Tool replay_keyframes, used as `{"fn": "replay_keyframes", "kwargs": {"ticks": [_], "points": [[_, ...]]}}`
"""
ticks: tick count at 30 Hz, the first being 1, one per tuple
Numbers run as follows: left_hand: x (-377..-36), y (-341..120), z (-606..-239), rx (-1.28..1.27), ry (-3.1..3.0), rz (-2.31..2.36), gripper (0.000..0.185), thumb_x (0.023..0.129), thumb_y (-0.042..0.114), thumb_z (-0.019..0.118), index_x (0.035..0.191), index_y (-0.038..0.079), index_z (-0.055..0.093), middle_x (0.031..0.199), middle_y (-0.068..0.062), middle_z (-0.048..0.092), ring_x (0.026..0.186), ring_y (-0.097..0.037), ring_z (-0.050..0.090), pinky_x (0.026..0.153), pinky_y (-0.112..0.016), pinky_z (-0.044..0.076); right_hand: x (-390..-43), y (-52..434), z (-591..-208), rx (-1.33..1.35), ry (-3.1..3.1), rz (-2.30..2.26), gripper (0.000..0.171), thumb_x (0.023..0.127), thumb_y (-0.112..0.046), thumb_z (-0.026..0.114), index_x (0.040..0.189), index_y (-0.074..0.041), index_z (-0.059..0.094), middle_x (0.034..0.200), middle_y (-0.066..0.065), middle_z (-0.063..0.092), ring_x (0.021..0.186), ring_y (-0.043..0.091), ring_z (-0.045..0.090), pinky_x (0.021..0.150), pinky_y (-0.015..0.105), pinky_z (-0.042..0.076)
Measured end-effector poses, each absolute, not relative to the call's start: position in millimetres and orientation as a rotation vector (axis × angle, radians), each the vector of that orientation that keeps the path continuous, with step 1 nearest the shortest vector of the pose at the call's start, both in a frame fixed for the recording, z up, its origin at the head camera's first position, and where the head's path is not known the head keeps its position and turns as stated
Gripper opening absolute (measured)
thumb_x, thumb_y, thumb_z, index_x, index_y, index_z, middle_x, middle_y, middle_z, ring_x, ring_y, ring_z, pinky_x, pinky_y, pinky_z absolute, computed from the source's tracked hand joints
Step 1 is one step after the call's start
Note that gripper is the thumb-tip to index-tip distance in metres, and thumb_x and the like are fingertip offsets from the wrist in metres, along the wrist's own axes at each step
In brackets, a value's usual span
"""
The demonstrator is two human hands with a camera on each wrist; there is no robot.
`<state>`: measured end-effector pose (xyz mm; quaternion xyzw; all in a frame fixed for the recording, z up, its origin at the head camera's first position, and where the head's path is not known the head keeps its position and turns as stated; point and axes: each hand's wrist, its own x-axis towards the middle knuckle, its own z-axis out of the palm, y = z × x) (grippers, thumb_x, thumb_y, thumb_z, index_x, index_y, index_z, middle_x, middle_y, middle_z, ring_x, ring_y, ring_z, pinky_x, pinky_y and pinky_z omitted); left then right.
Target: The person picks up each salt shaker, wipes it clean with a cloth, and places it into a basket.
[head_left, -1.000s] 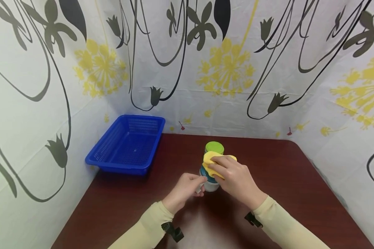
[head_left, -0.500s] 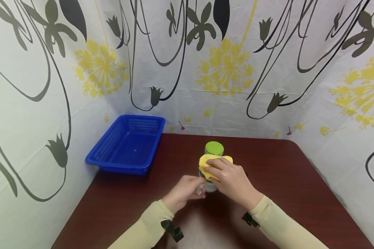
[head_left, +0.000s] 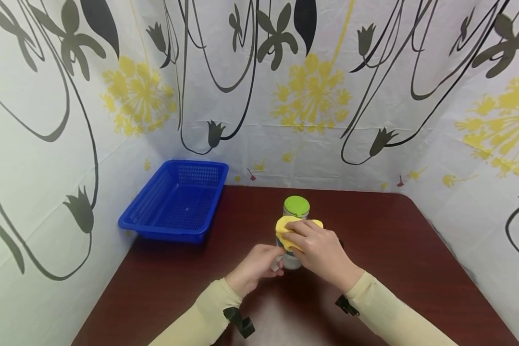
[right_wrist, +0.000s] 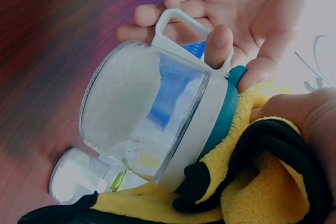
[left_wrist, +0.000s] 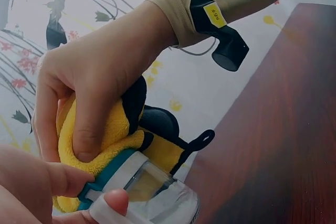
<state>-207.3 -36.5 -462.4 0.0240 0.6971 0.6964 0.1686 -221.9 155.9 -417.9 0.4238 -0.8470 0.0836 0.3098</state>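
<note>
A clear seasoning jar with a white collar and a teal lid is between my hands. My left hand grips its white loop handle; one finger passes through the loop and the thumb lies at the lid's tab. My right hand holds a folded yellow cloth with black edging against the teal lid. The cloth covers most of that lid in the head view. Its hanging loop sticks out past the jar in the left wrist view.
Behind the held jar stands a second jar with a green lid. A blue plastic basket lies at the back left of the dark red-brown table. Patterned white sheets enclose the back and sides.
My right hand has shifted slightly left and down with the cloth, which now covers more of the teal lid. My left hand keeps its grip in nearly the same place.
</note>
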Motion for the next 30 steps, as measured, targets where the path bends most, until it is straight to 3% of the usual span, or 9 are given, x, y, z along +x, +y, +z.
{"fn": "replay_keyframes", "kwargs": {"ticks": [6,13,30], "points": [[-204,-37,-460,0.102,2.068,1.926,0.033,0.096,0.03,0.062,0.087,-0.001,0.068,0.074,-0.004,0.06,0.074,-0.025,0.063,0.066,-0.032,0.049,-224,160,-417,1.073,-2.245,0.202,0.043,0.074,-0.017,0.091,0.114,-0.015,0.075,0.12,0.002,0.066,0.11,0.022,0.063,0.064,0.036,0.06],[-201,-39,-456,0.155,2.04,1.911,0.038,0.097,0.034,0.063,0.076,0.003,0.062,0.072,-0.005,0.058,0.076,-0.028,0.066,0.072,-0.039,0.053,-229,177,-414,0.933,-2.311,0.266,0.043,0.072,-0.018,0.092,0.113,-0.015,0.077,0.12,0.002,0.066,0.105,0.021,0.062,0.061,0.036,0.059],[-201,-42,-446,0.087,1.932,2.022,0.033,0.096,0.03,0.066,0.078,0.002,0.062,0.072,-0.006,0.057,0.074,-0.028,0.068,0.081,-0.047,0.057,-225,176,-412,0.89,-2.286,0.412,0.038,0.075,-0.015,0.089,0.112,-0.018,0.076,0.117,0.0,0.065,0.102,0.019,0.062,0.065,0.037,0.059]]}}
